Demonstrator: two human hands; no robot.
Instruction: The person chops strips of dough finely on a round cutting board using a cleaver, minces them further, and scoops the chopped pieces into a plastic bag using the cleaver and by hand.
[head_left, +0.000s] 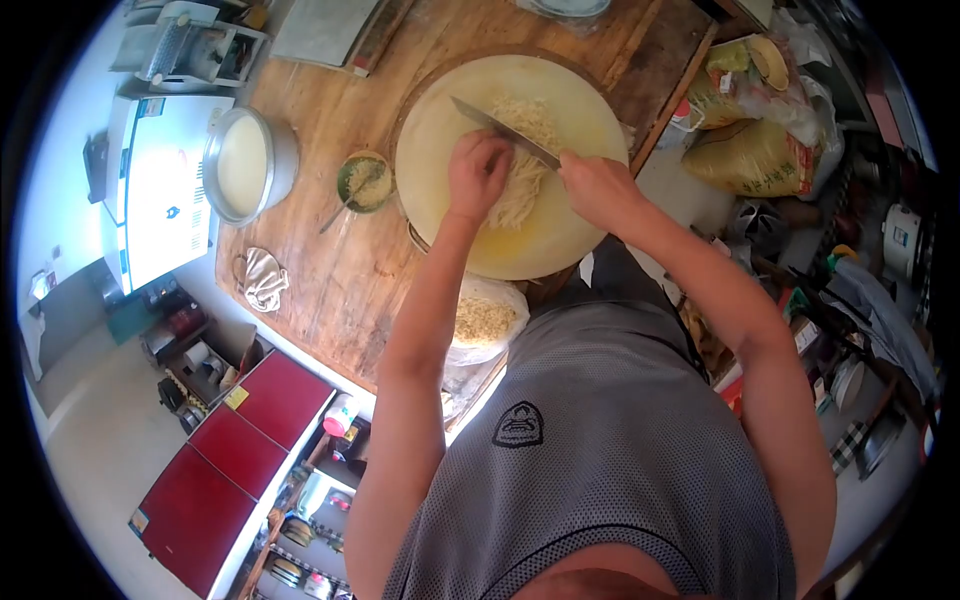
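My right hand (597, 187) is closed around the handle of a kitchen knife (508, 133), whose long blade points up and to the left. Under the blade, pale thin shreds (524, 195) lie in a heap on a large round cutting board (440, 130). My left hand (480, 172) is beside the blade at the heap's left edge, its fingers curled in. Whatever those fingers grip, if anything, is hidden. Left of the board stands a small green bowl (366, 183) with chopped pale food and a spoon (333, 217) in it.
A large metal pot (284, 165) of whitish contents stands at the wooden table's (320, 270) left edge. A folded cloth (264, 279) lies near that edge. Close to my body is a plastic bag (486, 322) of crumbly food. Sacks (750, 158) stand off to the right.
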